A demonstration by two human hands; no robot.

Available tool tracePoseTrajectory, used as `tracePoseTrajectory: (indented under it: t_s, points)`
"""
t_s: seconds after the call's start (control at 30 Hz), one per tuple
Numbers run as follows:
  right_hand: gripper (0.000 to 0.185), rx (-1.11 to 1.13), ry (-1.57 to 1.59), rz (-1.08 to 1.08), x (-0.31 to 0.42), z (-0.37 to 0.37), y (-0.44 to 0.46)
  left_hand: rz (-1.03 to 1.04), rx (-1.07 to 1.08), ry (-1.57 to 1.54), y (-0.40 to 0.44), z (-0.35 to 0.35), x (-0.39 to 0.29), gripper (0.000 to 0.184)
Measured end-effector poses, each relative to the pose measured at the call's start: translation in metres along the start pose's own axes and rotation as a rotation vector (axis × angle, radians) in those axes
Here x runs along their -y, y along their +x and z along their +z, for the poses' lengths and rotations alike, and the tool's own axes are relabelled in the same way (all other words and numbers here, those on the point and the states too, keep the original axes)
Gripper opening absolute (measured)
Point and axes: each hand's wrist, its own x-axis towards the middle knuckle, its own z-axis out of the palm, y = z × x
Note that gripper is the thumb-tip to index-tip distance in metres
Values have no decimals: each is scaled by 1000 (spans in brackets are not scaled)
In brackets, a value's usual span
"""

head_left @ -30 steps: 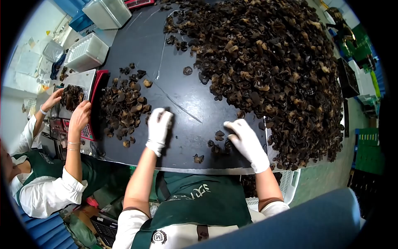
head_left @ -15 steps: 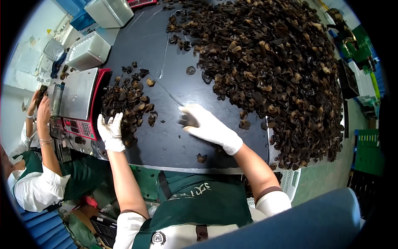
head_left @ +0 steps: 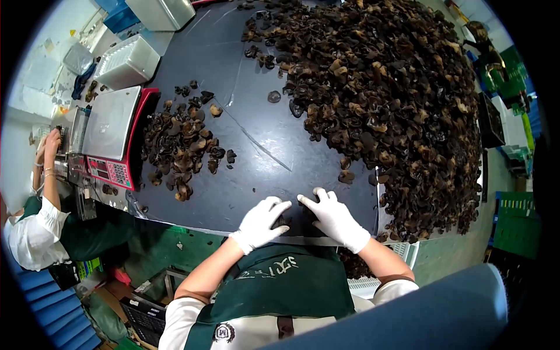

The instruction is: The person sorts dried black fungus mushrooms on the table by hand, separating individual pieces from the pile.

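My left hand (head_left: 261, 223), in a white glove, is low near the table's front edge. Its fingers and thumb curl round a dark wood ear mushroom (head_left: 282, 221). Opposite it, my gloved right hand (head_left: 336, 219) bends its fingers over another dark wood ear (head_left: 309, 214), partly hidden beneath them. A small heap of wood ears (head_left: 181, 140) lies to the left, beside the red scale (head_left: 111, 131). The large pile of wood ears (head_left: 379, 93) covers the right side of the dark tabletop (head_left: 233, 192).
Translucent plastic bins (head_left: 127, 61) stand behind the scale at the far left. A co-worker's hands (head_left: 49, 146) are beyond the scale. A few single wood ears (head_left: 274, 96) lie between heap and pile. The table's front edge (head_left: 175, 226) is against my apron.
My left hand has moved right, away from the small heap, to the front edge. My right hand has released its wood ear and come down opposite. One piece now lies at the heap's right side.
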Motion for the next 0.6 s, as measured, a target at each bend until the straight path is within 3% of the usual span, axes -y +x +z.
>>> tracePoseTrajectory:
  t_s: [0.13, 0.23, 0.3, 0.37, 0.43, 0.5, 0.6]
  points:
    - [41, -187, 232, -111, -34, 24, -1, 86, 125, 52, -2, 35, 9, 29]
    - [31, -262, 500, -71, -43, 11, 5, 51, -63, -133, 6, 35, 11, 25]
    - [27, -286, 637, -9, -36, -5, 12, -125, -115, -303, 6, 32, 8, 25]
    - [29, -309, 880, -9, -26, -9, 28, -228, -135, -387, 0, 35, 15, 28]
    - [30, -302, 961, -69, -6, -14, 53, -468, -158, -957, -4, 41, 22, 30]
    - [34, -298, 1042, -199, 21, -10, 88, -537, -157, -1040, -4, 39, 21, 31]
    - [62, -211, 1008, -278, 78, -35, 119, -544, -172, -1091, 2, 44, 22, 38]
